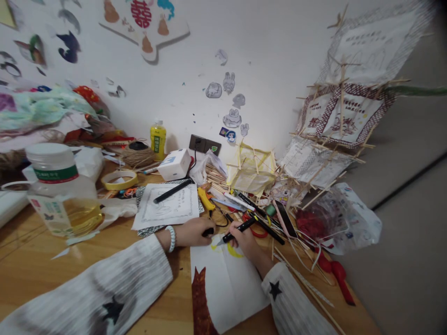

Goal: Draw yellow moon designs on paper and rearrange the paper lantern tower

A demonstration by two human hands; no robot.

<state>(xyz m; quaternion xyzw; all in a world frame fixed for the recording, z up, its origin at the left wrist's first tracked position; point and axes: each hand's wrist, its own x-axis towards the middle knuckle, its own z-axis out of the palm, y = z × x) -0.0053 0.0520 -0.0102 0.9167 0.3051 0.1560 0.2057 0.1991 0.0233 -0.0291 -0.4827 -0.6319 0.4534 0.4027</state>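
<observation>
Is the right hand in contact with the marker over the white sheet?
Touching: the head view shows the right hand gripping the marker by its dark barrel.

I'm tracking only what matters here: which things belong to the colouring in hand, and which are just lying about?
Seemingly in use:
- black marker, in the right hand
- white paper with yellow marks
- small dark object at the left hand, perhaps a cap

Apparently lying about:
- jug
- tape roll
- yellow bottle
- phone
- red ribbon
</observation>
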